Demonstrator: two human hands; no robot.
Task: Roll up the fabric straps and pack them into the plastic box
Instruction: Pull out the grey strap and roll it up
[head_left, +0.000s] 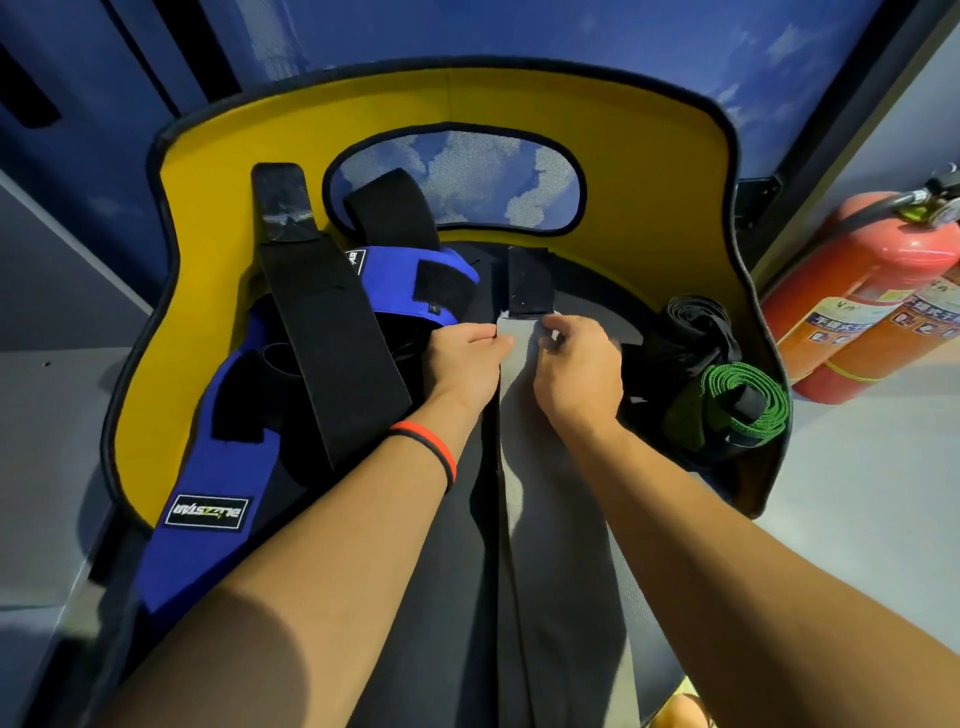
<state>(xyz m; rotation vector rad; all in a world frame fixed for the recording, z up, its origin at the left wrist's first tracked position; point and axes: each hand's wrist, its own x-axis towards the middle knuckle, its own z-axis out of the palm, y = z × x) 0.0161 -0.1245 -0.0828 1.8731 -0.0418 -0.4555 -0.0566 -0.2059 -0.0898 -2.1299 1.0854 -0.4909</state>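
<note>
A long grey strap (550, 519) with a black hook-and-loop tab at its far end lies stretched down the middle of a dark seat. My left hand (465, 364) pinches its left edge just below the tab. My right hand (579, 369) pinches the right edge at the same height. To the left lie a flat black strap (322, 332) and a blue strap (208, 467) with a logo patch. A rolled green strap (743, 400) and a rolled black strap (696, 327) sit at the right. No plastic box is in view.
The straps lie on a chair with a curved yellow back (208, 171) and a mesh window. Two red fire extinguishers (862, 312) stand on the floor to the right. A blue wall rises behind.
</note>
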